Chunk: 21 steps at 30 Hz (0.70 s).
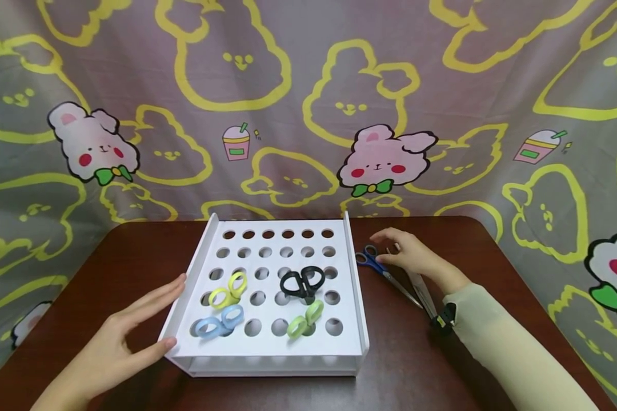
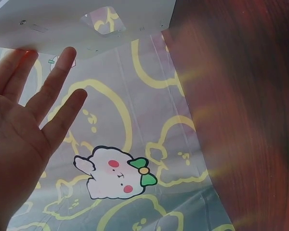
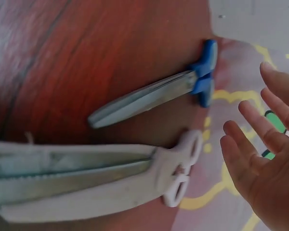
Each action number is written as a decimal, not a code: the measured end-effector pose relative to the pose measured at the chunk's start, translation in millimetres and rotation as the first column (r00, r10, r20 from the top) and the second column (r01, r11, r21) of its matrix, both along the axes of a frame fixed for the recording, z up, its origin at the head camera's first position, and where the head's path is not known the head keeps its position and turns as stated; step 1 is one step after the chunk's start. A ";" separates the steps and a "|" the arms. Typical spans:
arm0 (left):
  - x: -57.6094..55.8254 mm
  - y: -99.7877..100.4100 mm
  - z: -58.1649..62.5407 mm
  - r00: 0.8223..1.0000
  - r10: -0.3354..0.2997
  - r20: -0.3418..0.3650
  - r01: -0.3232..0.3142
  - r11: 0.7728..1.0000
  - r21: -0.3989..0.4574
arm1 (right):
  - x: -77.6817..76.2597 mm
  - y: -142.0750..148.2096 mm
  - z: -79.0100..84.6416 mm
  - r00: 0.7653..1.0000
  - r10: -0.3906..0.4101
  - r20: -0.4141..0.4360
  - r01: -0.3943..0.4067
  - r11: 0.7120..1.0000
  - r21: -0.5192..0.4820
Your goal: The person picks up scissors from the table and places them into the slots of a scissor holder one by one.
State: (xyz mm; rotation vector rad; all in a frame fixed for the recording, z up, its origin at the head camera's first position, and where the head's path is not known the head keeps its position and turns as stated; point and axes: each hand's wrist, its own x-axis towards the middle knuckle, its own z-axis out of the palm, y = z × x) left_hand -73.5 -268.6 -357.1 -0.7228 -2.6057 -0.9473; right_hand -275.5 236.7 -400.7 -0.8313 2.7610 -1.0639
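Observation:
A white rack (image 1: 244,341) with rows of round holes stands on the table. My left hand (image 1: 125,331) is at its left side wall, fingers straight and thumb spread, fingertips right at the edge. Standing in the rack's holes, handles up, are yellow scissors (image 1: 228,298), light blue scissors (image 1: 221,327), black scissors (image 1: 307,289) and green scissors (image 1: 299,327). My right hand (image 1: 410,252), fingers loosely bent and holding nothing, hovers by the handles of blue-handled scissors (image 3: 202,79) and whitish scissors (image 3: 173,168) with a serrated blade. Both lie on the table right of the rack.
The dark brown table (image 1: 391,371) ends at a patterned curtain (image 1: 288,68) behind the rack. The rack's raised right wall (image 1: 357,285) stands between its holes and the loose scissors. A black wrist device (image 1: 444,317) is on my right wrist.

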 end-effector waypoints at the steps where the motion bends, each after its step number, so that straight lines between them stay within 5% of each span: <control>1: 0.2 -0.2 -0.4 1.000 -0.006 -0.007 0.006 1.000 0.001 | -1.4 0.1 -2.0 1.000 0.007 0.008 -0.007 1.000 0.005; 10: -1.7 -1.9 -1.1 1.000 -0.022 -0.011 0.022 1.000 -0.001 | -12.2 -1.4 -12.7 0.996 0.036 0.078 -0.040 0.998 0.041; 21: -0.9 -2.0 -3.0 1.000 0.005 0.018 -0.005 1.000 0.011 | -21.0 -3.4 -17.9 0.993 0.112 0.023 -0.114 0.989 0.094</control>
